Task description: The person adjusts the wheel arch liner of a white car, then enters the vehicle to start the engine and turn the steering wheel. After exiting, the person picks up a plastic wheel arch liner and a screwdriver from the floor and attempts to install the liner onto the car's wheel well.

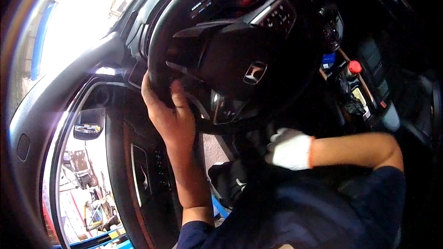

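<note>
My bare left hand (pixel 168 115) is wrapped round the lower left rim of a black steering wheel (pixel 159 32), its thumb on the inner side. My right hand (pixel 293 150) wears a white knitted glove with an orange cuff. It is below the wheel's lower right rim, over my lap, with its fingers curled in toward the dark gap under the wheel. Whatever may be inside those fingers is hidden in shadow. The wheel's hub carries a silver emblem (pixel 254 73), and button pads sit on its spokes.
A lit dashboard display (pixel 226 0) with a red light lies beyond the wheel. On the right, the centre console holds a red-capped container (pixel 354 67) and a small blue box (pixel 328 60). At left are the door panel (pixel 145 175) and side mirror (pixel 87 129); cluttered equipment shows outside.
</note>
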